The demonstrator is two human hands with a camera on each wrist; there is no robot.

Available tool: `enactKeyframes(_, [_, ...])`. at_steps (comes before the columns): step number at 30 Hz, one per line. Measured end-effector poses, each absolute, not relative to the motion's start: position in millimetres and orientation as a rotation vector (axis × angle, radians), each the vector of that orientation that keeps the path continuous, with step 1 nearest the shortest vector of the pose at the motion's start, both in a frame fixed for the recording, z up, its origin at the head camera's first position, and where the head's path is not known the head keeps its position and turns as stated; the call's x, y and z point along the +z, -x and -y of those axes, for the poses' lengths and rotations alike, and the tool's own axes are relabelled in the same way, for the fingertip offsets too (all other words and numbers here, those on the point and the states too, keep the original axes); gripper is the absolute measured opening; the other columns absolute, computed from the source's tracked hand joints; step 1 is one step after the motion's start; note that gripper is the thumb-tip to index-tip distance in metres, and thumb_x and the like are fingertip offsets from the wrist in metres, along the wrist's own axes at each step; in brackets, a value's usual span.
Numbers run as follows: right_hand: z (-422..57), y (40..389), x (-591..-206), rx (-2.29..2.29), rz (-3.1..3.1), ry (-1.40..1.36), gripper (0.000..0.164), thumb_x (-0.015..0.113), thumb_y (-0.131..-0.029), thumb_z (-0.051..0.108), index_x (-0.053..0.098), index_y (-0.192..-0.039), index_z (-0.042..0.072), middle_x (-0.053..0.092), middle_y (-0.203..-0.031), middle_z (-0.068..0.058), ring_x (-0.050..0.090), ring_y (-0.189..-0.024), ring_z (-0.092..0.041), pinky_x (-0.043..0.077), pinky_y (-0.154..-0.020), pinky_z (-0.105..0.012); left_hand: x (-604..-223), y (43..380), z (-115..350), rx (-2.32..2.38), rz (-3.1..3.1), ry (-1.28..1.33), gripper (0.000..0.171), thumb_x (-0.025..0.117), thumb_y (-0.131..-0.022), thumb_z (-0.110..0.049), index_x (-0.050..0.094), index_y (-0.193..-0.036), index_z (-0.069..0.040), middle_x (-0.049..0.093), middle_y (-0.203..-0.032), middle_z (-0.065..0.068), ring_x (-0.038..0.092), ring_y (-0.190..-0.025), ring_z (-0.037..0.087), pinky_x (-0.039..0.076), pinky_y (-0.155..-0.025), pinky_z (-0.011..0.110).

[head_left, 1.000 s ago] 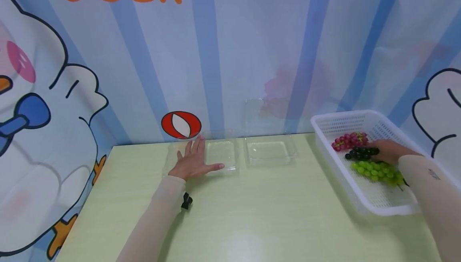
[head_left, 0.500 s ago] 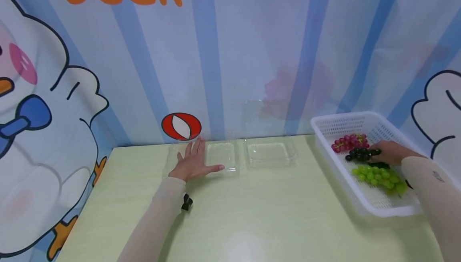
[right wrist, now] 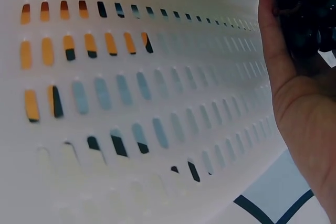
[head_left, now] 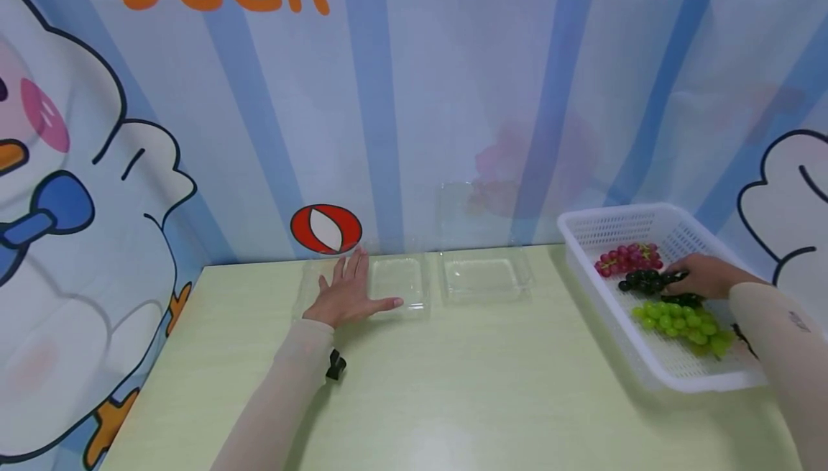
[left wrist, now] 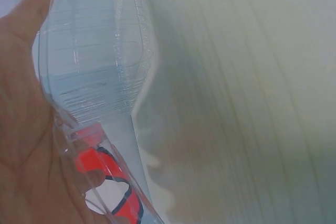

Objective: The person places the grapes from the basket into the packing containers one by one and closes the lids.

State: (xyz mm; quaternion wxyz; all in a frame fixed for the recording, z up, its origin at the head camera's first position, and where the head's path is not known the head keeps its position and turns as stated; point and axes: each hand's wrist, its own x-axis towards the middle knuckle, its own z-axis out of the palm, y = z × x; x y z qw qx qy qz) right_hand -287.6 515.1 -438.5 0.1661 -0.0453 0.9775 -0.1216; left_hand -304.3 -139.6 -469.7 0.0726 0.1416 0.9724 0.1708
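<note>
My left hand [head_left: 346, 295] lies with fingers spread over the left part of a clear plastic container [head_left: 397, 280]; in the left wrist view the container's see-through wall [left wrist: 89, 51] is beside the palm [left wrist: 26, 129]. Inside the white basket [head_left: 660, 377], my right hand [head_left: 705, 277] grips a bunch of black grapes [head_left: 647, 282] at its right end. In the right wrist view the black grapes [right wrist: 307, 30] sit against the fingers. Green grapes [head_left: 679, 320] lie just in front of that hand, red grapes [head_left: 627, 259] behind it. A dark piece [head_left: 684, 300] shows below the hand.
A second clear container [head_left: 485, 277] with its lid [head_left: 481, 212] raised stands between the left hand and the basket. Behind the pale table [head_left: 453, 385] hangs a blue striped backdrop [head_left: 427, 97] with cartoon figures.
My right hand has drawn slightly right with the black grapes, showing more of the green bunch and a dark piece below it. My left hand keeps its place.
</note>
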Motion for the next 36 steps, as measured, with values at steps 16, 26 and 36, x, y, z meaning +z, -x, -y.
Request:
enactKeyframes(16, [-517.5,282.8,-436.3,-0.512,-2.83,0.095,0.062,0.069,-0.095,0.032,0.056,-0.125,-0.02,0.049,-0.127,-0.046,0.055,-0.105,-0.051,0.051,-0.071,-0.044,-473.7,306.6,140.2,0.511,-2.913,-0.426,0.131,0.055,-0.076,-0.088,0.001,-0.164,-0.008,-0.004,-0.172,0.01,-0.001,-0.155,0.044,0.004,-0.11,0.081])
enactKeyframes(26, [-514.7,277.7,-433.8,-0.571,-2.853,0.06,0.062,0.068,-0.097,0.029,0.053,-0.128,-0.022,0.048,-0.127,-0.047,0.054,-0.107,-0.055,0.052,-0.072,-0.048,-473.3,306.2,140.7,0.51,-2.924,-0.426,0.13,0.054,-0.076,-0.088,0.002,-0.164,-0.009,-0.003,-0.172,0.01,0.0,-0.155,0.044,0.005,-0.111,0.081])
enactKeyframes(36, [-512.7,275.7,-432.2,-0.644,-2.849,0.008,0.076,0.069,-0.094,0.039,0.048,-0.133,-0.024,0.048,-0.127,-0.046,0.055,-0.107,-0.054,0.053,-0.072,-0.049,-473.2,306.7,140.9,0.515,-2.923,-0.432,0.13,0.055,-0.075,-0.088,0.003,-0.164,-0.009,-0.002,-0.172,0.01,0.001,-0.156,0.043,0.006,-0.112,0.08])
